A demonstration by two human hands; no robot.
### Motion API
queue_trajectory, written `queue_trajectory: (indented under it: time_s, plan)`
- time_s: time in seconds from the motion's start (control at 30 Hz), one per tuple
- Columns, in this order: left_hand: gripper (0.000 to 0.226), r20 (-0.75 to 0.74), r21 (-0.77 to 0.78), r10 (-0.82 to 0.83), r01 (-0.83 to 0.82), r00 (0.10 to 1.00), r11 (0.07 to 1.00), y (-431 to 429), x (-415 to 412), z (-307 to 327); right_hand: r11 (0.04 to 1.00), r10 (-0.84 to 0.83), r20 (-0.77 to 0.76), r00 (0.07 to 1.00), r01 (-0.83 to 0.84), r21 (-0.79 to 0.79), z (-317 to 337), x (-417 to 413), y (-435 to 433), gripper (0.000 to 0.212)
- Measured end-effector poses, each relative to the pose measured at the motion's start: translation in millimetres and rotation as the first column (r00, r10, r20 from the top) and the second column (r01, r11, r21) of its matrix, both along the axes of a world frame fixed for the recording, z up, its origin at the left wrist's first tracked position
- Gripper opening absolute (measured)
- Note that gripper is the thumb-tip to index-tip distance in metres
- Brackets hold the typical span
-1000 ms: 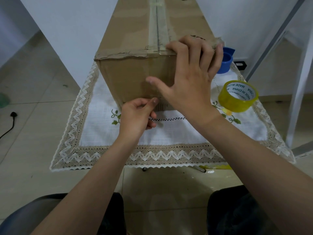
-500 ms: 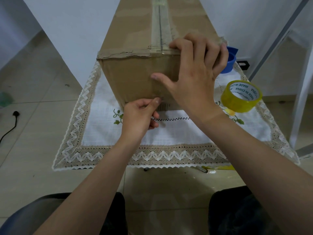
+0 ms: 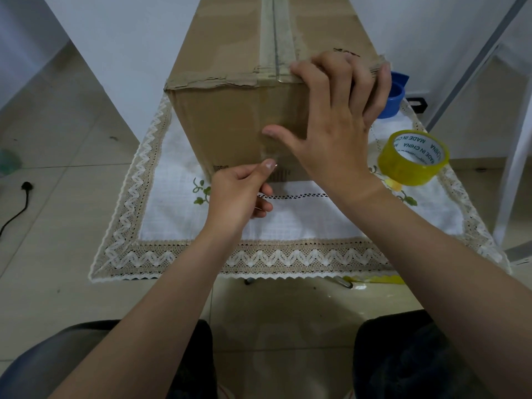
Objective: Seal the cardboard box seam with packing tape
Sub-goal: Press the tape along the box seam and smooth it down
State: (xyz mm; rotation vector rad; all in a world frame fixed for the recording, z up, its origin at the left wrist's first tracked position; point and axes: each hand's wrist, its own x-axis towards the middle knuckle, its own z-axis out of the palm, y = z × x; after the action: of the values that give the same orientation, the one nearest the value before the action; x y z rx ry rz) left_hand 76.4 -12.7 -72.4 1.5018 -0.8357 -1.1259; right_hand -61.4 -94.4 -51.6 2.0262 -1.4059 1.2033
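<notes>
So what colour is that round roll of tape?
The round roll of packing tape is yellow, seen in the head view.

Tall brown cardboard box [image 3: 230, 122] standing on white lace-edged cloth [image 3: 184, 226]. Clear packing tape strip [image 3: 276, 38] along top seam, carried over near edge and down front face. Right hand [image 3: 336, 125] spread flat across upper front corner, fingers over top edge, thumb pressed on front. Left hand [image 3: 239, 194] pinched at lower front face. Yellow tape roll [image 3: 413, 158] lying right of box, apart from it. Blue plastic object [image 3: 393, 99] behind right hand, partly hidden.
</notes>
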Motion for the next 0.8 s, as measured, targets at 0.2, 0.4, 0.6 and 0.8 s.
queue_trajectory:
  time_s: [0.2,0.4,0.6,0.8]
  plan:
    - [0.023,-0.084,0.032,0.008,-0.005,0.996,0.999,2,1,2,0.999,0.008,-0.129,0.992,-0.012,-0.030,-9,-10,-3,0.107]
    - [0.026,-0.180,0.097,0.006,0.012,0.984,0.995,8,4,8,1.000,-0.002,-0.171,0.985,-0.003,-0.028,-10,-11,1,0.114]
    - [0.028,-0.079,0.151,-0.011,0.022,0.997,0.988,20,4,3,1.000,-0.009,-0.153,0.988,0.007,-0.012,-12,-11,-1,0.115]
    - [0.025,0.214,-0.020,-0.024,0.029,0.977,0.999,22,-1,7,0.999,-0.041,-0.122,0.992,0.040,-0.014,-12,1,-1,0.102]
